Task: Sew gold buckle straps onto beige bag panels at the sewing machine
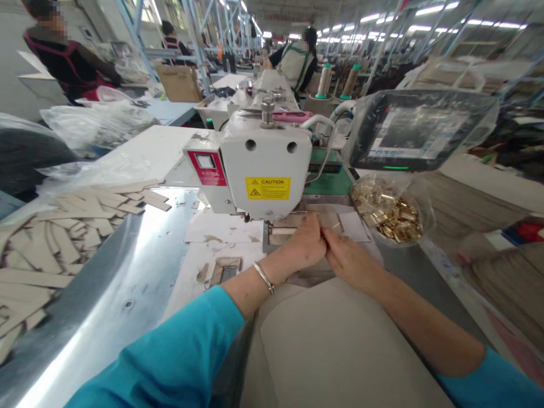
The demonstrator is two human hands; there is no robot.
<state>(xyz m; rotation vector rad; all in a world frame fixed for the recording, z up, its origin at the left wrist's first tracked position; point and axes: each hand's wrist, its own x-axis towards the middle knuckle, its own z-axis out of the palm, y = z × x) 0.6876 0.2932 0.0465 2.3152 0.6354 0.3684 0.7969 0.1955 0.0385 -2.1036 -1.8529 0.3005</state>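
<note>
My left hand (306, 241), with a metal bangle on its wrist, is closed beside the sewing machine's (266, 164) work area. Touching it is my right hand (346, 252), its fingers pinched together. Whatever lies between the fingers is hidden. Just left of my left hand is a metal clamp frame (266, 241) with a pale strip inside it. A clear plate (329, 218) shows behind the hands. Beneath my forearms a large beige panel (340, 345) lies towards me, its far end near my hands.
Many beige strips (51, 238) are heaped on the left. A bag of gold-coloured metal pieces (395, 212) sits right of the machine, below a plastic-wrapped control screen (419, 133). A small frame-shaped piece (226, 271) lies on white paper. Thread cones (325, 82) and co-workers are farther back.
</note>
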